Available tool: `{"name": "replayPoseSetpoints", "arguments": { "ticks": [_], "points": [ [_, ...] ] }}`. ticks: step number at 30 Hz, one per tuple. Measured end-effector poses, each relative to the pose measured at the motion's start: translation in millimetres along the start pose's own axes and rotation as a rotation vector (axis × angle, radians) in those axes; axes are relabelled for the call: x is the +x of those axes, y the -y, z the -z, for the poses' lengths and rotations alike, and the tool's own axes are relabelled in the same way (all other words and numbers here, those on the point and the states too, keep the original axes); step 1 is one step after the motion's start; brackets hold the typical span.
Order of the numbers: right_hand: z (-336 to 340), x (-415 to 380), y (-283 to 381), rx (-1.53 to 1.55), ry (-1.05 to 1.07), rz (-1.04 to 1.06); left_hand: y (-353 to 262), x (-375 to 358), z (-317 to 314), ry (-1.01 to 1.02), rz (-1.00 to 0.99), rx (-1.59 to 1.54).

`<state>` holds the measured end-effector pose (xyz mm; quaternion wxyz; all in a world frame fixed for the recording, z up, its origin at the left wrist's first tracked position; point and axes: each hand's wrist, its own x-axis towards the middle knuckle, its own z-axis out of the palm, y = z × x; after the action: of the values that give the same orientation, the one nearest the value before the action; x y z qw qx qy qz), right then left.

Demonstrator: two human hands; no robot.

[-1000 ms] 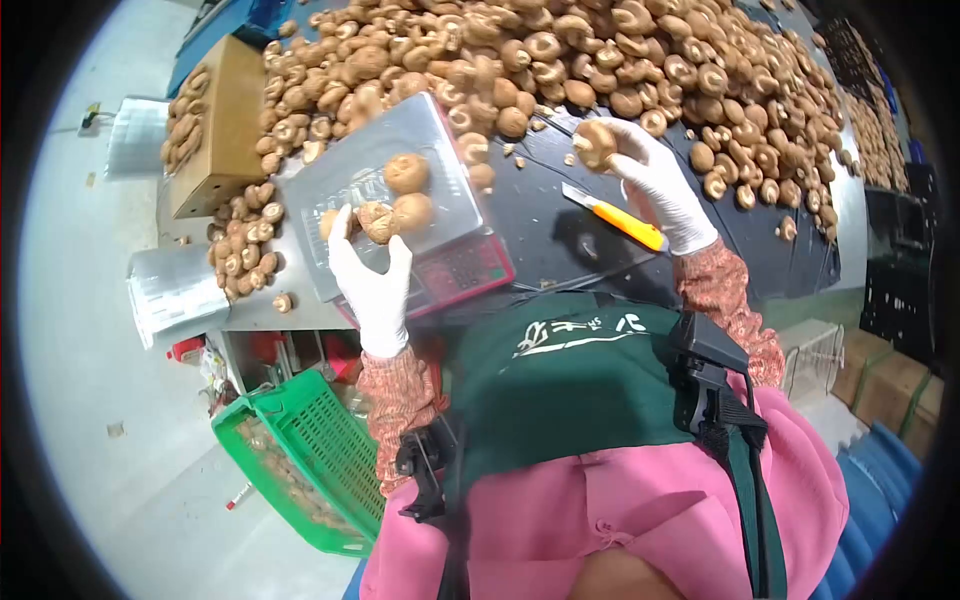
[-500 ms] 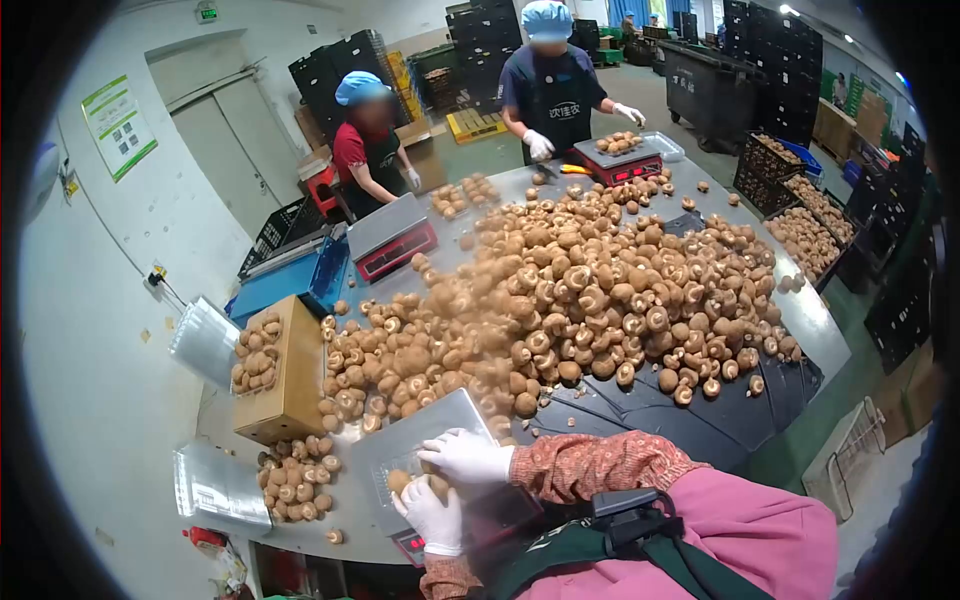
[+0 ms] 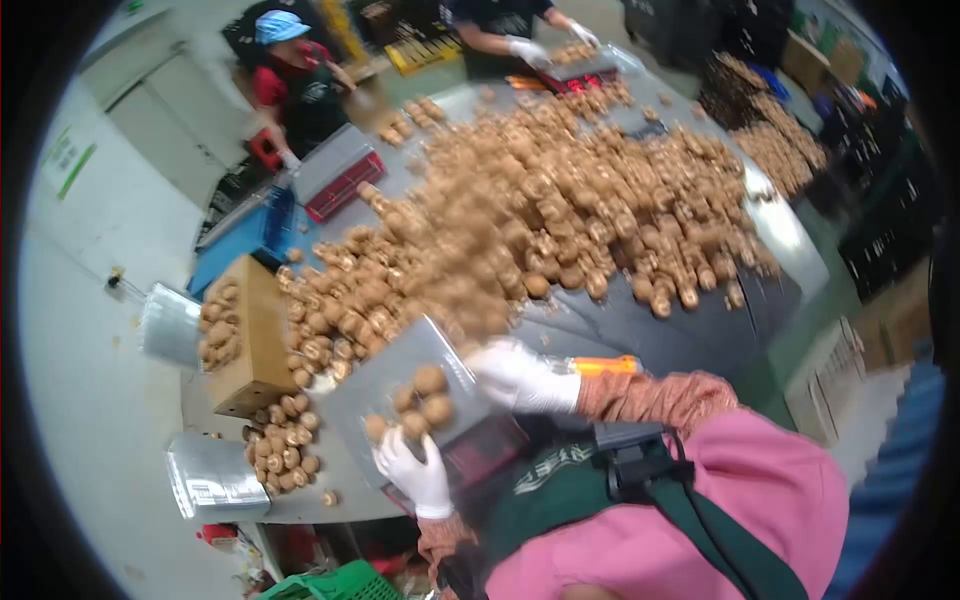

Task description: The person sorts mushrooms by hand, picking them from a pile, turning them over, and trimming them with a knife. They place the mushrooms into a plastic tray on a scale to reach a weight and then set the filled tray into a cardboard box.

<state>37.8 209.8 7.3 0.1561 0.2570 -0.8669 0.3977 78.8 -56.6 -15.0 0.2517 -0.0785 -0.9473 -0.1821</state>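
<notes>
Several brown mushrooms (image 3: 428,395) sit in a clear plastic tray on the plate of a weighing scale (image 3: 375,385) in front of me. My left hand (image 3: 415,475), in a white glove, is at the near side of the tray, thumb and fingers apart against the mushrooms. Beyond the scale's right edge, my white-gloved right hand (image 3: 525,378) reaches beside the big mushroom heap (image 3: 560,200); its fingers are smeared by motion. An orange-handled tool (image 3: 605,366) lies just behind that wrist.
A cardboard box (image 3: 262,345) holds a filled tray on the left, near stacked clear trays (image 3: 205,478) and a smaller mushroom pile (image 3: 282,440). Across the table, one person (image 3: 295,85) stands by a second scale (image 3: 340,170). Another person's gloved hands (image 3: 527,50) are at a third scale.
My right hand has left the tray and moved right, uncovering the mushrooms there. My left hand stays at the tray. The view has tilted down, and the orange-handled tool now shows.
</notes>
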Motion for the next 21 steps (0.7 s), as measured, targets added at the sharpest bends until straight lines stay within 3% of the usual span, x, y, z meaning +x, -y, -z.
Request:
{"name": "replayPoseSetpoints", "arguments": {
  "ticks": [4,6,9,12,15,18,19,21],
  "points": [
    [30.9,-106.4,-31.7,-0.154,-0.268,-0.153,-13.3,-2.3,12.6,0.004,-0.004,-0.136],
    [69.0,-148.5,-19.6,-0.21,-0.205,-0.462,-26.6,-7.2,11.4,0.032,-0.014,-0.199],
    [81.2,-229.7,-41.4,-0.39,-0.368,-0.588,-53.2,-14.5,5.2,0.163,-0.072,-0.328],
    [100.5,-274.8,-48.8,-0.512,-0.507,-0.881,-93.4,-19.0,-9.1,0.35,-0.215,-0.438],
    [112.9,-272.7,-70.6,-0.466,-0.617,-0.875,-115.1,-17.5,-16.5,0.458,-0.313,-0.466],
    [122.3,-244.5,-87.0,-0.53,-0.585,-0.859,-121.2,-14.9,-19.5,0.497,-0.362,-0.451],
    [122.4,-239.1,-102.6,-0.607,-0.542,-0.788,-122.2,-14.1,-20.0,0.508,-0.375,-0.448],
    [123.4,-222.1,-124.5,-0.643,-0.373,-0.859,-125.6,-13.9,-18.9,0.506,-0.355,-0.428]
  ]
}}
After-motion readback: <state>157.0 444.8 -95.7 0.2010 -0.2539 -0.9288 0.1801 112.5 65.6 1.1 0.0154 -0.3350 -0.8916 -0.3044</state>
